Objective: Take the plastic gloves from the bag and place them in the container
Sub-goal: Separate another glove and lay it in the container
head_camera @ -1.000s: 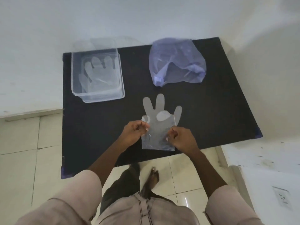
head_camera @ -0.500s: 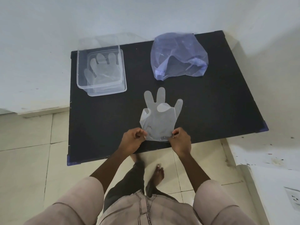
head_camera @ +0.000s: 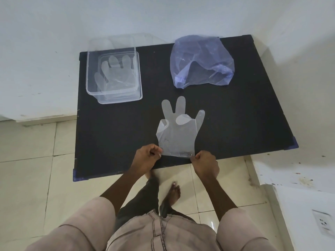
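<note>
Left hand [head_camera: 147, 156] and right hand [head_camera: 204, 163] pinch the cuff corners of a plastic glove [head_camera: 178, 134] at the table's [head_camera: 112, 142] near edge; bare tabletop beyond the fingertips, container [head_camera: 113, 77] far-left.

A black table [head_camera: 235, 115] with blue corner caps stands against a white wall [head_camera: 163, 15] on a cream tiled floor [head_camera: 27, 178]. A wall socket [head_camera: 324, 222] sits at lower right.

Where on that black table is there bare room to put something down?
Bare black table lies right of the flat clear plastic glove, below the bluish plastic bag; also below the clear container. Crowded: the near edge, both hands.
</note>
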